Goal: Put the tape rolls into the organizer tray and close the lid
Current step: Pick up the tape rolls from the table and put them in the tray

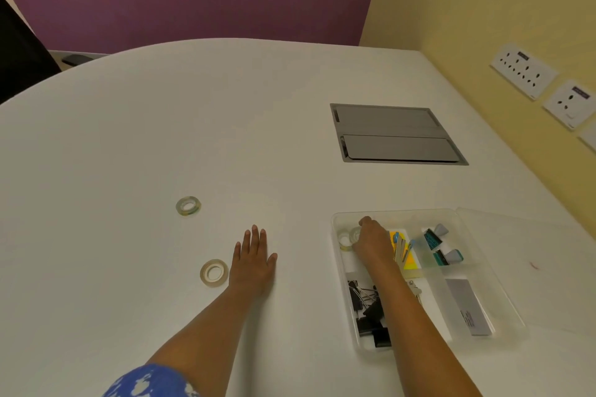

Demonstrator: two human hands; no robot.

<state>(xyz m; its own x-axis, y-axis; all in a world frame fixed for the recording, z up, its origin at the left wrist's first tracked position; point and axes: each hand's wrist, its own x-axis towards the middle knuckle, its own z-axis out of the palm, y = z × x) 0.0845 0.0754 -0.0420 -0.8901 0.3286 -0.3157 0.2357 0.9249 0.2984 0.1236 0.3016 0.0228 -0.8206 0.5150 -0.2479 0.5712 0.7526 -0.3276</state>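
Observation:
A clear organizer tray (451,213) stands at the right of the white table. Its clear lid (535,267) lies flat beside it on the right. My right hand (372,240) reaches into the tray's far-left compartment, fingers closed on a clear tape roll (354,234). Another clear roll (344,240) lies next to it in the same compartment. Two rolls rest on the table: a greenish one (188,206) farther away and a cream one (214,273) close to my left hand (254,263), which lies flat and open on the table.
Other tray compartments hold black binder clips (367,313), sticky notes (408,259), small blue-grey items (440,246) and a grey card (469,306). A grey cable hatch (396,134) is set in the table behind. A yellow wall with sockets (522,71) borders the right.

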